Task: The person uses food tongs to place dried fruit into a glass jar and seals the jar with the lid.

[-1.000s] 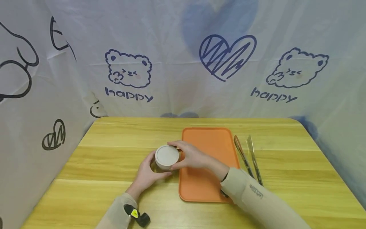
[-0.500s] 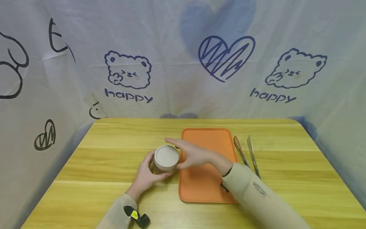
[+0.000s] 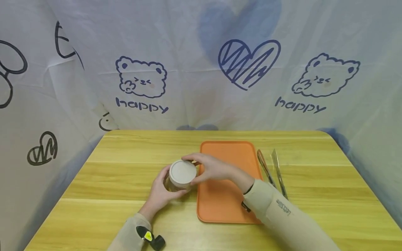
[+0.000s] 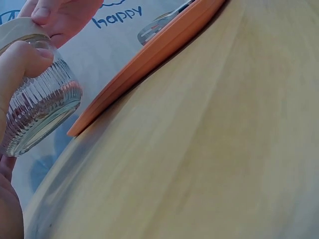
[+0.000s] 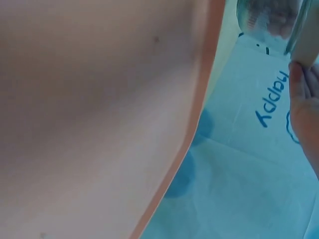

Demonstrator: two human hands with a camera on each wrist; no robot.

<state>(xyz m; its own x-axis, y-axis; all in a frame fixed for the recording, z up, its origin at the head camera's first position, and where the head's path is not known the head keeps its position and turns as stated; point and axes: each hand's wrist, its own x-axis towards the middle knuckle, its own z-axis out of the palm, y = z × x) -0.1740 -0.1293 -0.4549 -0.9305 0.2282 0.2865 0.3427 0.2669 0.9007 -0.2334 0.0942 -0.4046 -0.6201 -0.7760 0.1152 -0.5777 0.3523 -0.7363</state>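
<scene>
A ribbed clear glass jar with an off-white lid is held up by both hands left of the orange tray. My left hand grips the glass body from the left, thumb on the near side. On the lid's right side, my right hand holds the rim between thumb and fingers. Something reddish shows through the glass, too unclear to name. In the left wrist view the jar's base appears against the backdrop, apart from the table. The right wrist view catches the fingers of my right hand at the lid.
Right of the tray lie a slim metal utensil with an orange loop end and a long pointed shiny one, partly behind the right sleeve. The wooden table ends at a printed cloth backdrop at the back and sides.
My right hand held the lid, came off it to the right with its fingers spread, and now has the lid's rim again. The left hand and jar stay nearly in place.
</scene>
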